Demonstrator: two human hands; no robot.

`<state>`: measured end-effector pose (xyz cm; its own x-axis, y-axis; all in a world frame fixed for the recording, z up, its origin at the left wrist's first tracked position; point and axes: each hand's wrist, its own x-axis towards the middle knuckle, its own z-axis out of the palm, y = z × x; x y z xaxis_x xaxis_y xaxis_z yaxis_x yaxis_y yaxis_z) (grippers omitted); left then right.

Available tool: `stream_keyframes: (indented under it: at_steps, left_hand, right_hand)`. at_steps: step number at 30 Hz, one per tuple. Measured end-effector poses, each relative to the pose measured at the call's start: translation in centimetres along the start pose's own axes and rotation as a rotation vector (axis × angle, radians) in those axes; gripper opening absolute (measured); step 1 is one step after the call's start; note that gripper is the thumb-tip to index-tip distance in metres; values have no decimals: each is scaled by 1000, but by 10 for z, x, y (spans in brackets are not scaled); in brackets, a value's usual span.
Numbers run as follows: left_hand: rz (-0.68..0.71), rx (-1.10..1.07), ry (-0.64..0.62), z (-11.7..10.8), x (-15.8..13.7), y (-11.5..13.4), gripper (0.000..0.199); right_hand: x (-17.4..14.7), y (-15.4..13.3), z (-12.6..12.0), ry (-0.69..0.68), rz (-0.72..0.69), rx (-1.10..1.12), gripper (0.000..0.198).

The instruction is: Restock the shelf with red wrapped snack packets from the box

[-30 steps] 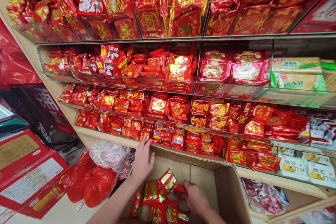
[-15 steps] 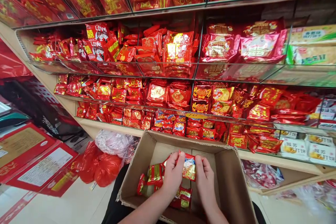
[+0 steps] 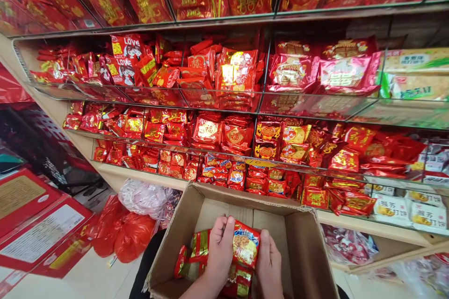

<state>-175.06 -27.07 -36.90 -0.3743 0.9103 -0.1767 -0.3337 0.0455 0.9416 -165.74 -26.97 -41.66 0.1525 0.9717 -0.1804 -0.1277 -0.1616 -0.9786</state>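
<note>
A small red snack packet [image 3: 246, 244] with a blue and yellow print is held between my two hands, above the inside of a cardboard box [image 3: 304, 243]. My left hand [image 3: 220, 250] pinches its left edge with thumb and fingers. The right edge is gripped by my right hand [image 3: 269, 261]. Below, several red and gold packets [image 3: 200, 244] lie on the box floor, partly hidden by my left hand and forearm. The box rests at my lap, its flaps folded or cut away.
Shelves [image 3: 224, 159] of red snack packets behind clear fronts rise just beyond the box. White biscuit packs [image 3: 393, 208] sit at the lower right. Red plastic bags [image 3: 128, 236] and red cartons [image 3: 42, 229] stand on the floor to the left.
The packet has turned to show more of its printed front, and my hands have spread slightly around it. The view has shifted a little, so shelves and box appear lower.
</note>
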Motion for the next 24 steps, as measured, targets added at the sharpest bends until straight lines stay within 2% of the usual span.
stream_keyframes:
  at_steps: [4, 9, 13, 19, 24]
  left_hand:
    - [-51, -81, -14, -3, 2, -8, 34]
    - [16, -44, 37, -4, 5, -16, 36]
    - [38, -19, 89, -5, 4, -19, 36]
    - [20, 7, 125, -9, 5, -24, 38]
    - [33, -14, 31, -10, 4, -18, 36]
  right_hand:
    - [7, 9, 0, 28, -4, -18, 51]
    - [5, 5, 8, 46, -47, 64, 41]
    - [5, 6, 12, 55, -48, 131, 42]
    - [11, 18, 7, 185, -78, -183, 50]
    - [8, 9, 3, 201, -121, -386, 56]
